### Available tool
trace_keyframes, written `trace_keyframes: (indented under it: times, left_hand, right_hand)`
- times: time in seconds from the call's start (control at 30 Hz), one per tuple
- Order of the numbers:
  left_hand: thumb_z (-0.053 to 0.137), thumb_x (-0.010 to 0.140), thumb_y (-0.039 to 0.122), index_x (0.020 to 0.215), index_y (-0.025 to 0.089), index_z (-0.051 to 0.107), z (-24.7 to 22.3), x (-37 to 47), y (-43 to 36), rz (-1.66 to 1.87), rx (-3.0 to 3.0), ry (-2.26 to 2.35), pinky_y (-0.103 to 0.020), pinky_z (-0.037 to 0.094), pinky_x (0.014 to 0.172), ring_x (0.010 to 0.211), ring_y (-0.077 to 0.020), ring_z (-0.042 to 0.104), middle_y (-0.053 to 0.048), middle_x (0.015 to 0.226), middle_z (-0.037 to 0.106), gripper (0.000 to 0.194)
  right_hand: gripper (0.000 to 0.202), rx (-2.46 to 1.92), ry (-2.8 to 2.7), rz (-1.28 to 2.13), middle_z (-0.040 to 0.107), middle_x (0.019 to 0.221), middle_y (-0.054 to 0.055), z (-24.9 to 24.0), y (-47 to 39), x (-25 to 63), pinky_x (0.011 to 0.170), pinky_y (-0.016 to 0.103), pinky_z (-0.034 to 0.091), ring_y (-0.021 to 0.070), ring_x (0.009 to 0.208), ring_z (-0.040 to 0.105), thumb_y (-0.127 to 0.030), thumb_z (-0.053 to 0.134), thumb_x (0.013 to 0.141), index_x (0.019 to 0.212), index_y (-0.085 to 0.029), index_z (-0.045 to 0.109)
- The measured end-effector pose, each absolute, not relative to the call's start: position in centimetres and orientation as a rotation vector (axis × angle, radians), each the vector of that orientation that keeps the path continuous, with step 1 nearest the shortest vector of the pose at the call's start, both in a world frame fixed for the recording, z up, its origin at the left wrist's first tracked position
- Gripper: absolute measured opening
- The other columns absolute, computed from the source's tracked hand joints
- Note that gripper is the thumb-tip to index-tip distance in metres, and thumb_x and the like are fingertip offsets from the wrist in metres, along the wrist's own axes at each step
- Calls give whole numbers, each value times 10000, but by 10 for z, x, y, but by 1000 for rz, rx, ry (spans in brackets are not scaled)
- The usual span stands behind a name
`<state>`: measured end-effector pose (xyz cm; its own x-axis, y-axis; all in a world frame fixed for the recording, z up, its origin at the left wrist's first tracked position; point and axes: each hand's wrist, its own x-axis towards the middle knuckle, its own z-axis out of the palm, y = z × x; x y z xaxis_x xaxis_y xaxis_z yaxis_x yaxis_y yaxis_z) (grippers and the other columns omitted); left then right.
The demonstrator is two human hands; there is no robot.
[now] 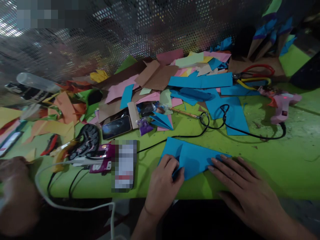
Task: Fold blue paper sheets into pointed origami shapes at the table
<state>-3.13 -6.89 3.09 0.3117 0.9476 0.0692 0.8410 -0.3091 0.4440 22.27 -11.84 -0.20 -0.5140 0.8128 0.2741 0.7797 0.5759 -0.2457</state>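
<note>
A folded sheet of blue paper (193,155) lies on the green table (275,166) in front of me. My left hand (166,181) pinches the paper's near left edge between thumb and curled fingers, where a flap lifts slightly. My right hand (247,186) rests with fingers stretched out on the paper's right corner, holding nothing. Just beyond the sheet sits a small pleated blue paper piece (162,120). A phone with a lit screen (125,163), partly blurred out, lies left of my left hand.
Paper scraps (160,78) pile up along the back against a perforated metal screen (150,30). A pink glue gun (283,105) with a black cord stands right, near red-and-yellow-handled pliers (255,78). A purple power strip (101,161) and another person's hand (15,190) are left.
</note>
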Motion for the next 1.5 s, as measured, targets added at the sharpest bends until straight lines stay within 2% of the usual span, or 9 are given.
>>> trace_keyframes:
  times: [0.37, 0.53, 0.6, 0.7, 0.8, 1.23, 1.33, 1.4, 1.5]
  left_hand:
    - [557, 905, 183, 805, 216, 465, 31, -31, -70, 453, 2227, 1620, -263, 392, 600, 685, -133, 517, 2, 835, 526, 139]
    - [569, 896, 173, 821, 214, 484, 31, -31, -71, 451, 2205, 1653, -260, 415, 614, 711, -140, 551, 3, 839, 550, 120]
    - [587, 893, 180, 936, 210, 535, 30, -31, -71, 475, 2191, 1675, -264, 447, 644, 747, -149, 581, -4, 879, 576, 74]
    - [575, 917, 193, 1260, 231, 521, 31, -31, -72, 472, 2209, 1659, -276, 497, 718, 845, -161, 622, -31, 1012, 605, 349]
    - [509, 961, 200, 1402, 285, 478, 33, -31, -72, 379, 2298, 1594, -286, 514, 763, 898, -165, 632, -46, 1069, 594, 450]
    - [471, 965, 196, 1383, 276, 567, 33, -31, -71, 232, 2508, 1578, -327, 541, 723, 845, -188, 630, -75, 1010, 592, 437]
    - [505, 944, 195, 1357, 290, 589, 37, -29, -69, 184, 2592, 1599, -406, 543, 786, 943, -242, 620, -93, 1099, 624, 432]
    - [500, 937, 174, 1346, 264, 594, 37, -28, -68, 162, 2669, 1573, -448, 526, 873, 1091, -276, 593, -102, 1269, 617, 429]
    - [460, 935, 121, 1347, 182, 573, 33, -28, -65, 156, 2772, 1436, -453, 440, 1057, 1357, -268, 451, -78, 1505, 493, 432]
  right_hand:
    - [615, -1305, -2474, 83, 482, 1516, -7, -3, -118, 223, 1109, 512, 368, 264, 1358, 487, -322, 530, 915, 1511, -265, 389]
    - [596, -1314, -2515, 47, 452, 1538, -18, -1, -118, 223, 1153, 488, 292, 244, 1383, 451, -294, 531, 921, 1501, -251, 402]
    - [590, -1312, -2517, 32, 441, 1546, -21, -1, -118, 224, 1166, 484, 262, 242, 1389, 442, -291, 529, 922, 1497, -244, 410]
    - [585, -1309, -2517, 26, 438, 1548, -22, -1, -118, 224, 1170, 477, 250, 239, 1392, 436, -299, 528, 925, 1495, -243, 414]
    - [585, -1307, -2511, 30, 447, 1543, -17, -1, -118, 223, 1164, 476, 262, 239, 1392, 436, -306, 524, 931, 1500, -241, 405]
    - [576, -1305, -2494, 43, 446, 1541, -20, -2, -118, 223, 1185, 471, 225, 237, 1400, 426, -283, 518, 930, 1494, -240, 413]
    - [566, -1298, -2498, 47, 447, 1541, -14, -2, -118, 223, 1179, 472, 234, 238, 1400, 428, -281, 513, 933, 1489, -237, 420]
    - [568, -1295, -2506, 44, 442, 1545, -16, -2, -118, 223, 1177, 477, 235, 240, 1397, 431, -286, 515, 934, 1491, -237, 418]
    - [565, -1310, -2498, 55, 451, 1539, -22, -3, -118, 222, 1173, 489, 245, 242, 1385, 446, -284, 522, 933, 1487, -243, 424]
